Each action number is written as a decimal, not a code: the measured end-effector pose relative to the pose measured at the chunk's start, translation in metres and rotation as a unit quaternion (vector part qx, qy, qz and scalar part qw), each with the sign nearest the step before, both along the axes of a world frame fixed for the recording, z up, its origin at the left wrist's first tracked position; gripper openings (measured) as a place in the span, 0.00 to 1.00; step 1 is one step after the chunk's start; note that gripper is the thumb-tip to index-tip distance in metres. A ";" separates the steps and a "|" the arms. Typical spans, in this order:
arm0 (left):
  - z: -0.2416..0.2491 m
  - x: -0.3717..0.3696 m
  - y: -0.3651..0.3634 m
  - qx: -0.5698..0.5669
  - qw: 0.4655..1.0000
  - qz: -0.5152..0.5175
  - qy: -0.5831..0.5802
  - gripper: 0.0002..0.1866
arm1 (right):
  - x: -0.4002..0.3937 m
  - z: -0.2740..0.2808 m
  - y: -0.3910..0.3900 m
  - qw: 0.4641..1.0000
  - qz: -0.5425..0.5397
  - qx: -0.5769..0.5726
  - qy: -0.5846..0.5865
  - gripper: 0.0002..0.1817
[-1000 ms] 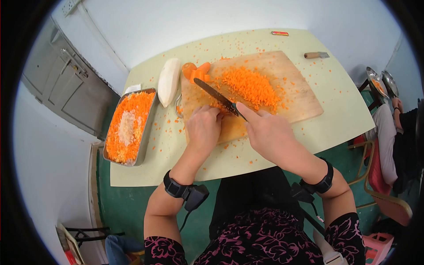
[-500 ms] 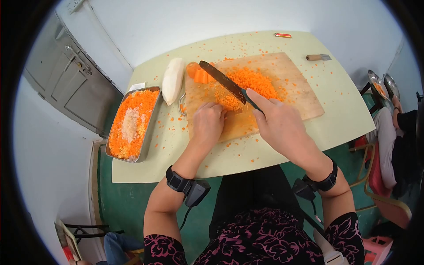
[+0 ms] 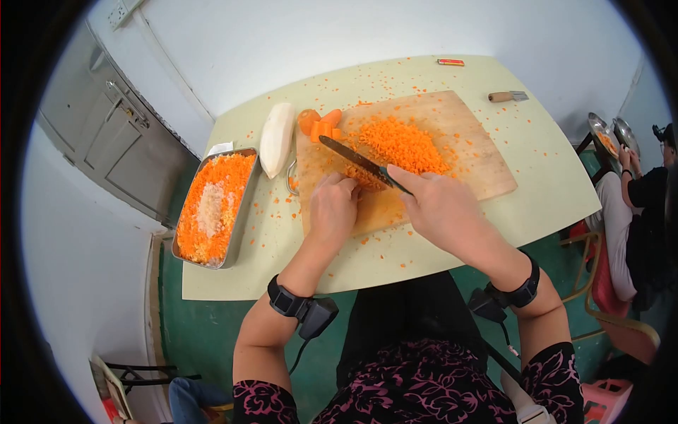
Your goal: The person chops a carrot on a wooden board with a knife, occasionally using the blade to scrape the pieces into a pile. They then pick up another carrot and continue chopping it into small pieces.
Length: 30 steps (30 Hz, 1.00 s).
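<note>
In my right hand is the dark handle of a kitchen knife, its blade slanting toward the upper left above the wooden cutting board. My left hand rests on the board with curled fingers pressed against finely cut carrot beside the blade; the fingertips are partly hidden. Beyond the knife lies a pile of diced carrot. Several larger carrot chunks sit at the board's far left corner.
A metal tray of chopped carrot and paler bits stands at the left, near a peeled white radish. At the far right are a wooden-handled tool and a red packet. Another person sits at right.
The knife blade has dropped closer to the cut carrot by my left fingers. My left hand stays in nearly the same place on the board. The whole view has shifted slightly.
</note>
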State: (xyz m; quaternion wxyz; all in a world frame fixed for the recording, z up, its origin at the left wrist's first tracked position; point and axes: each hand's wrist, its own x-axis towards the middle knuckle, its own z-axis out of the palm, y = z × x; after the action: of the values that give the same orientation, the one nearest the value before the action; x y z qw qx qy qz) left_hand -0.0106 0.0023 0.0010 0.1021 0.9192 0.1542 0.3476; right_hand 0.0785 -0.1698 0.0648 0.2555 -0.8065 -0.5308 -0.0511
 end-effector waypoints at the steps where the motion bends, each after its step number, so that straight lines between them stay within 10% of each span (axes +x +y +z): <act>1: 0.000 0.000 0.000 -0.002 1.000 -0.002 -0.005 0.05 | 0.000 0.005 -0.002 1.000 -0.001 0.002 0.009 0.21; 30: 0.001 -0.001 -0.001 0.014 1.000 0.001 0.001 0.06 | 0.024 0.006 0.002 1.000 0.030 0.004 -0.007 0.20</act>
State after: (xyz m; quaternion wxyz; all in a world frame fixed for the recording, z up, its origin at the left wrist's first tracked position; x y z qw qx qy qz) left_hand -0.0112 0.0010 0.0024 0.0888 0.9208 0.1502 0.3487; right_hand 0.1030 -0.1680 0.0705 0.2559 -0.7888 -0.5565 -0.0513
